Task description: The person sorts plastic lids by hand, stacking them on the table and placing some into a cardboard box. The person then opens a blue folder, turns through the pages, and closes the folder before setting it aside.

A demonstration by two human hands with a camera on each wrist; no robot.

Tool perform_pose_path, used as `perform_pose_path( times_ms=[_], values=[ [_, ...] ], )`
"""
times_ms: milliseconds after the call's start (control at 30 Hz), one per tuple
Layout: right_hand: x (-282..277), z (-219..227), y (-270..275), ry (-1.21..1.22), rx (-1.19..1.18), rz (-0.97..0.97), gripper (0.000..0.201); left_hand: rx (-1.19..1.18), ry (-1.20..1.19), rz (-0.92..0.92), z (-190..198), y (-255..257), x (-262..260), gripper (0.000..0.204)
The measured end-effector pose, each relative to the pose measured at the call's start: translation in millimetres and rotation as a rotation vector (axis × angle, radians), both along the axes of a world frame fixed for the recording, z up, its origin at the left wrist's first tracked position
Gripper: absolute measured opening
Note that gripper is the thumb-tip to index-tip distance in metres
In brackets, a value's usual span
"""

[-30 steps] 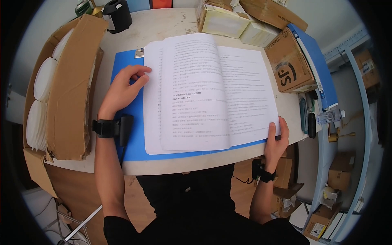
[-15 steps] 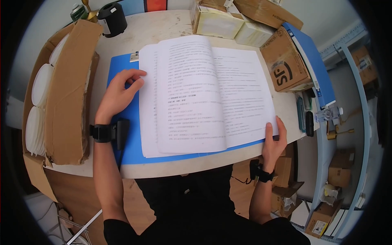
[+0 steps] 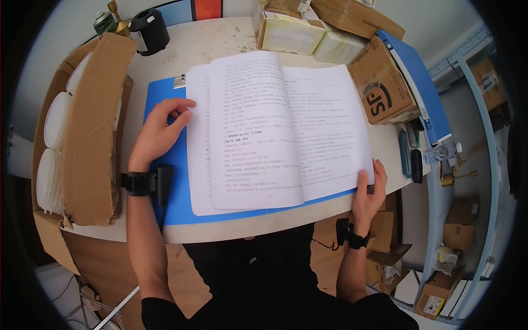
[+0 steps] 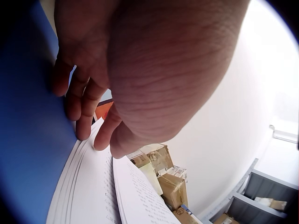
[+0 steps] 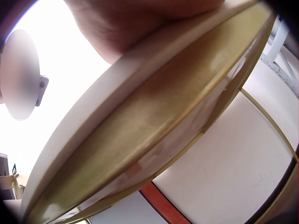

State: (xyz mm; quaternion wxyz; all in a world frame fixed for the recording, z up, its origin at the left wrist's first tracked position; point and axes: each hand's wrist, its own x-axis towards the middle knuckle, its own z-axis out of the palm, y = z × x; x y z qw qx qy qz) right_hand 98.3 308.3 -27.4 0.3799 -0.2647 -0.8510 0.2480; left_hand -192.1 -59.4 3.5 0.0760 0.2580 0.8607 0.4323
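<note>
A thick stack of printed pages [image 3: 250, 137] lies spread open on a blue clipboard folder [image 3: 170, 212], its left-hand leaves bulging up near the middle. My left hand [image 3: 164, 129] rests at the stack's left edge, fingers loosely bent. In the left wrist view, its fingertips [image 4: 84, 133] touch the edges of the layered sheets [image 4: 88, 182]. At the lower right corner of the pages is my right hand [image 3: 369, 192], thumb over the paper and fingers along the side. The right wrist view shows part of that hand [image 5: 135, 23] on the table's rim, its fingers hidden.
An open carton [image 3: 93, 132] with white round lids stands at the table's left. A black cylinder [image 3: 149, 28] is behind it. Cardboard boxes [image 3: 291, 32] line the back, and an SF box [image 3: 383, 82] with a blue binder [image 3: 413, 82] is at the right. Shelving [image 3: 478, 110] stands beyond.
The head view has shifted slightly, so the table sits a little lower and further left. Both hands keep their places at the pages, which stay open at the same spread.
</note>
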Motion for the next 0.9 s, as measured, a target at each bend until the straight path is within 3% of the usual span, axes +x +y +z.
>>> perform_pose_path(
  times_ms=[167,233,300,367,567,833,900],
  values=[
    [1.9,12.7,-42.5,-0.026,0.08,0.134,0.011,0.008,0.002,-0.001,0.2,-0.4,0.6,0.027],
    [-4.1,20.1,-77.1,0.071,-0.233,0.414,0.014,0.021,0.003,-0.001,-2.1,-1.1,-1.0,0.026],
    [-10.3,31.7,-99.7,-0.045,0.009,0.654,0.02,0.037,0.005,0.0,-4.8,-0.8,-2.6,0.026],
    [-15.3,32.1,-124.2,-0.028,-0.091,0.81,0.02,0.047,0.016,0.016,-6.5,-1.8,-3.3,0.027],
    [-30.9,35.1,-164.5,-0.215,-0.074,1.074,0.015,0.029,-0.061,0.037,7.3,3.0,2.7,0.026],
    [-35.0,48.0,-175.1,-0.184,-0.121,1.096,0.014,0.019,0.016,0.012,0.9,1.6,3.3,0.025],
    [-31.1,66.9,-164.1,-0.059,-0.149,1.002,0.014,0.025,0.003,0.03,3.0,1.4,2.8,0.025]
  ],
)
